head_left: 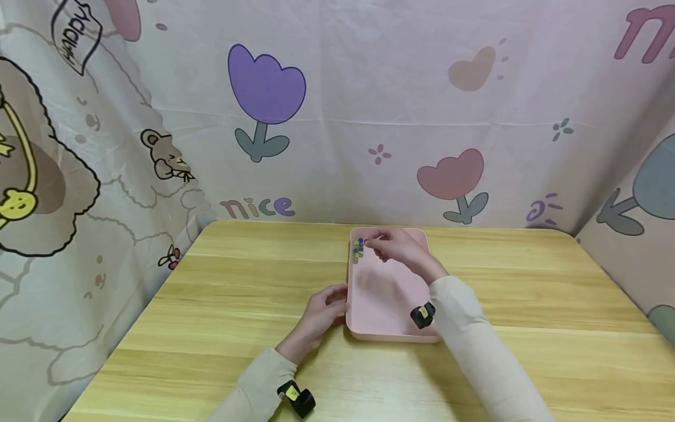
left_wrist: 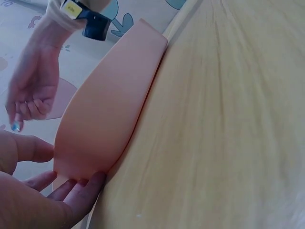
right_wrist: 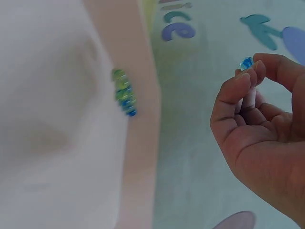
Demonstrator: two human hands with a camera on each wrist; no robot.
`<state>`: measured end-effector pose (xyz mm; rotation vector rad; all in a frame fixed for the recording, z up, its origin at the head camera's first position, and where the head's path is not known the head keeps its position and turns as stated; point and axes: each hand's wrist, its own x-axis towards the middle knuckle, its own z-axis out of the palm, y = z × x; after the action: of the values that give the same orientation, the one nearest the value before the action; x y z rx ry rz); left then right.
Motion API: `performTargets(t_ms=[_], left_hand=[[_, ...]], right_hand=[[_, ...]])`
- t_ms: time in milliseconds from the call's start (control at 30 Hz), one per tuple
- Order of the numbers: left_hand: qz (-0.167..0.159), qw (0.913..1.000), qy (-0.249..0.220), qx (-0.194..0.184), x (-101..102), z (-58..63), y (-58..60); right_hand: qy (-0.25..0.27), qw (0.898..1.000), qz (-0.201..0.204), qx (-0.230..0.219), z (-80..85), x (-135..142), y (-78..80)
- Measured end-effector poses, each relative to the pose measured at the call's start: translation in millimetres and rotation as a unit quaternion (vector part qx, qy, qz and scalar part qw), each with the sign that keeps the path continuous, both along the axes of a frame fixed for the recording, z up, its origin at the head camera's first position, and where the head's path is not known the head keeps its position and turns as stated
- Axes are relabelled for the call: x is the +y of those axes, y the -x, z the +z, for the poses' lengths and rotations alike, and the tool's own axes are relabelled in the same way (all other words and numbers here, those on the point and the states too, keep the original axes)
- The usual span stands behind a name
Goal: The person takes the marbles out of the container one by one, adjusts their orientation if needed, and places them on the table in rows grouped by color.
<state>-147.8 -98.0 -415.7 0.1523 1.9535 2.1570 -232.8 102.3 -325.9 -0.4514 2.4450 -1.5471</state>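
Observation:
In the right wrist view, my right hand (right_wrist: 259,114) pinches a small clear blue bead (right_wrist: 246,63) between thumb and fingertip. The head view shows this right hand (head_left: 396,246) over the far part of a shallow pink tray (head_left: 387,308). Just left of its fingertips, a small cluster of green and blue beads (head_left: 358,251) lies along the tray's far left inner side. My left hand (head_left: 321,313) rests at the tray's left wall, near the front corner. In the left wrist view, its relaxed fingers (left_wrist: 83,193) touch the outside of the tray wall (left_wrist: 107,102).
The tray stands on a wood-grain table (head_left: 253,281), its far end close to the back edge. A printed cloth (head_left: 348,82) hangs behind the table and at both sides. Black wrist cameras (head_left: 297,400) sit on both sleeves.

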Motion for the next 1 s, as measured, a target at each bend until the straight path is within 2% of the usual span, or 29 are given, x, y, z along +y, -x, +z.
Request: performTargets(t_ms=[233,500,767,1000], left_hand=[[0.001,1.0,0.001,0.003,0,0.1,0.2],[0.006,1.0,0.003,-0.002,1,0.2,0.2],[0.008,0.9999,0.003,-0.008,1,0.6,1.2],[0.003,1.0,0.004,-0.004,1,2.3,-0.8]], right_hand=[[-0.016,0.999,-0.014,0.038,14.3,2,-21.0],[0.01,0.994,0.002,0.109,10.3,8,-39.2],[0.024,0.994,0.014,0.106,2.0,12,-53.2],[0.035,0.994,0.021,0.106,-5.4,23,-53.9]])
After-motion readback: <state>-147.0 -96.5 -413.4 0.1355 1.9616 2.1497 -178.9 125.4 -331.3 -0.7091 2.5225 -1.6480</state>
